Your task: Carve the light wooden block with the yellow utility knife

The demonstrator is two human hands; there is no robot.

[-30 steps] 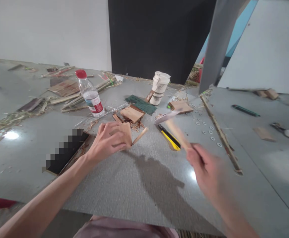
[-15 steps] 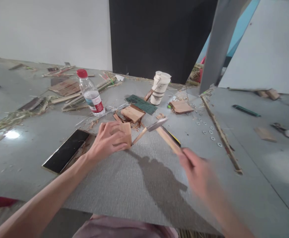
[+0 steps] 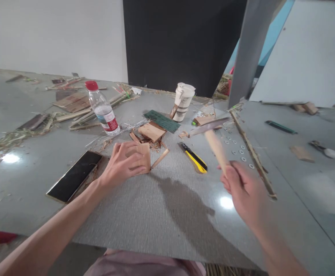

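My left hand [image 3: 127, 160] is closed over a small pale wooden block [image 3: 145, 155], pressing it to the table, with its right end showing past the fingers. A thin wooden stick [image 3: 160, 158] slants up and right from the block's right edge. My right hand [image 3: 243, 188] is wrapped around the wooden handle of a hammer [image 3: 213, 142], raised above the table to the right of the stick. The hammer's metal head is blurred by motion. Between the stick and my right hand lies a yellow and black utility knife [image 3: 195, 158].
Behind the block are a flat wood piece [image 3: 152, 131], a green sheet [image 3: 162, 121], a red-capped bottle [image 3: 105, 111] and a white cup [image 3: 184, 100]. A phone [image 3: 73, 176] lies left. Several washers [image 3: 242, 153] and a long wood strip [image 3: 253, 155] lie right.
The hammer has swung up and to the right, away from the stick's upper end, uncovering the utility knife. My left hand stays on the block. The view has shifted slightly.
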